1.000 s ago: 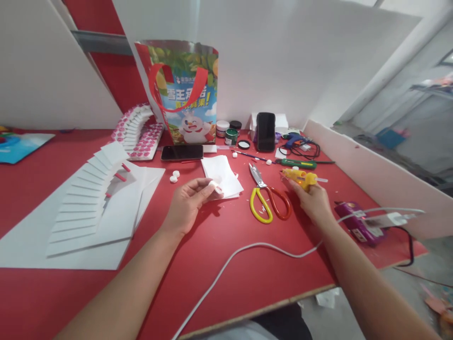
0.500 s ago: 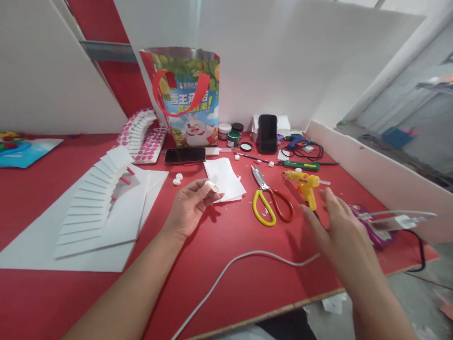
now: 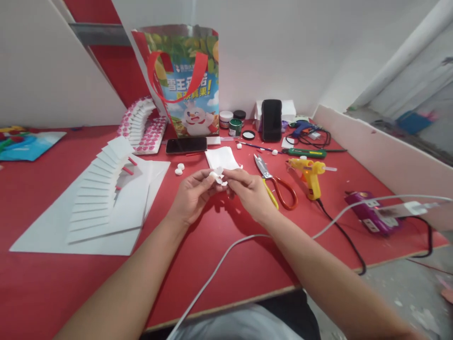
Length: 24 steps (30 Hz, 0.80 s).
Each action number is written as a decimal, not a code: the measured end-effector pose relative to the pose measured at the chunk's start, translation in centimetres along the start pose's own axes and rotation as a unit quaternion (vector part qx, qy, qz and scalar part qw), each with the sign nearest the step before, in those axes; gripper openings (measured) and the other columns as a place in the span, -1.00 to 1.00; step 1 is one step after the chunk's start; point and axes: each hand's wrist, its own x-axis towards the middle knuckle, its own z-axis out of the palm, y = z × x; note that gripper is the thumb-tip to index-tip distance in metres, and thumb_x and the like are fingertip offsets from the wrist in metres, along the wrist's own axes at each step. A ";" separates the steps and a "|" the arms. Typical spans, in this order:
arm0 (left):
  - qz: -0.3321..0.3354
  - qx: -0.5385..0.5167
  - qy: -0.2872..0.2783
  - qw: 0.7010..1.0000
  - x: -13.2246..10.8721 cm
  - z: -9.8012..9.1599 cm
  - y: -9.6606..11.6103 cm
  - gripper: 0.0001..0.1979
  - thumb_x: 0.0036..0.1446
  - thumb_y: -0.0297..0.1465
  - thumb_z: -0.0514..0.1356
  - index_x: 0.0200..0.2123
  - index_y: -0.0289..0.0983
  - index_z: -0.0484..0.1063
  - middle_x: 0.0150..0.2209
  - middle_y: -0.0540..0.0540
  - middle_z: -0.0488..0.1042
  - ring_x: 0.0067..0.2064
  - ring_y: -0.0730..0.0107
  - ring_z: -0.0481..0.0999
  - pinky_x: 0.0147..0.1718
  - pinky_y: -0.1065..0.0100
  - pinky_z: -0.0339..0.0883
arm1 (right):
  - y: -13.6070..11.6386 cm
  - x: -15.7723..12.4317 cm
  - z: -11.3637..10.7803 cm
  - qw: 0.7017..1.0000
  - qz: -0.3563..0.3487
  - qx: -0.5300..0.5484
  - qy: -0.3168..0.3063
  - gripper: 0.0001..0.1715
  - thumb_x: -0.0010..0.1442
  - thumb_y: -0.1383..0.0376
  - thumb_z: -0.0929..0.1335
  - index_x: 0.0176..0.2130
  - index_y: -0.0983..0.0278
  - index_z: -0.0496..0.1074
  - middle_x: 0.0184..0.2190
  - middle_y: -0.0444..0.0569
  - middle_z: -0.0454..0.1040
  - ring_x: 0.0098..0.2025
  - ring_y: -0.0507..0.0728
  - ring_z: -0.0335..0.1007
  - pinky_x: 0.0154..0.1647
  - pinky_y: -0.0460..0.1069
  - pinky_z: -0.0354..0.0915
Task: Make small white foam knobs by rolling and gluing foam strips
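Observation:
Between my two hands, above the middle of the red table, is a small white curled piece [image 3: 218, 175], perhaps paper or foam. My left hand [image 3: 195, 191] pinches it from the left. From the right, the fingertips of my right hand [image 3: 249, 189] close on the same piece; its exact shape is partly hidden by fingers. Just behind lies a stack of white sheets [image 3: 222, 157]. Scissors [image 3: 271, 175] with one yellow and one red handle rest right of my right hand. Two small white rolled pieces [image 3: 180, 169] sit left of the sheets.
A yellow glue gun [image 3: 311, 177] stands at right, near a purple power strip [image 3: 371, 212]. A white cable [image 3: 226, 255] crosses the front. White stepped fan-shaped model [image 3: 94, 198] lies left; a gift bag [image 3: 194, 89], phone [image 3: 186, 145] and paint jars [image 3: 235, 127] are behind.
My right hand has moved left from beside the glue gun to the white piece and now grips it together with my left hand. The view has shifted slightly.

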 end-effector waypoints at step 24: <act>-0.011 0.000 0.007 1.000 0.2 -0.2 -0.4 -0.68 -0.20 -0.33 0.54 -0.36 -0.35 0.63 -0.44 -0.09 0.63 -0.43 0.47 0.58 -0.24 0.39 0.52 | 1.6 0.1 -0.3 0.980 -0.165 -0.116 0.008 -0.49 0.21 0.46 0.26 0.01 0.09 0.61 -0.28 -0.07 0.40 -0.25 0.04 0.38 -0.18 -0.02 0.34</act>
